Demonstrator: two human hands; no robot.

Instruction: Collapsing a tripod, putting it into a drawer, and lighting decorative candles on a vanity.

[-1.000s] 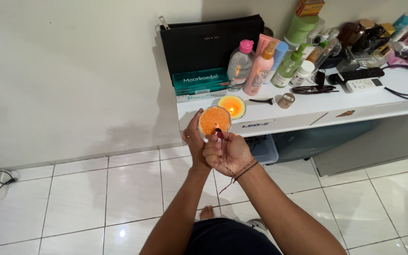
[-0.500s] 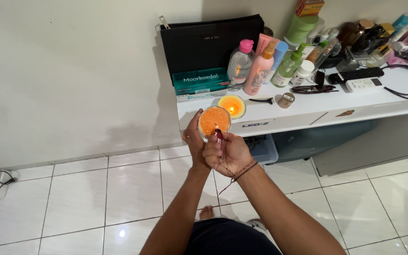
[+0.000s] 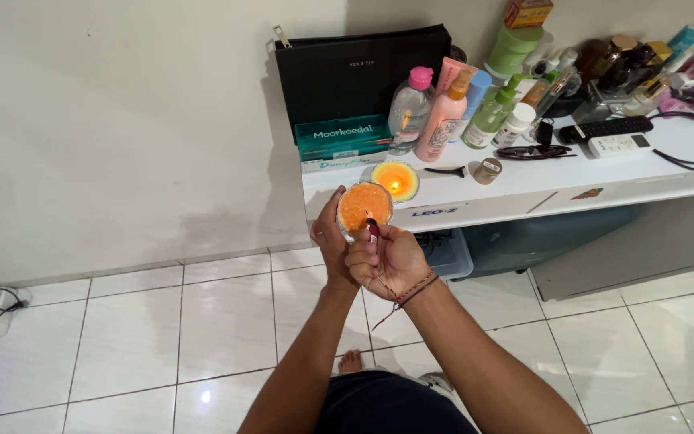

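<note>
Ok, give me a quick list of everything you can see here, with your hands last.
Orange candle: 1, orange, held in front of the shelf.
Lit candle: 1, yellow-orange, on the shelf's left end.
Lighter: 1, dark red, at the orange candle's edge.
Black bag: 1, against the wall.
Teal boxes: 2, stacked below the bag.
Bottles: several, pink, green, clear, mid-shelf.
Remote: 1, black, right side.
White shelf: 1.
Left hand: holds the orange candle.
Right hand: grips the lighter.

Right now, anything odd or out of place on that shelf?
One thing: a lit candle burns at the front of the white shelf, close to plastic bottles. The left hand holds an orange candle; nothing spilled.
</note>
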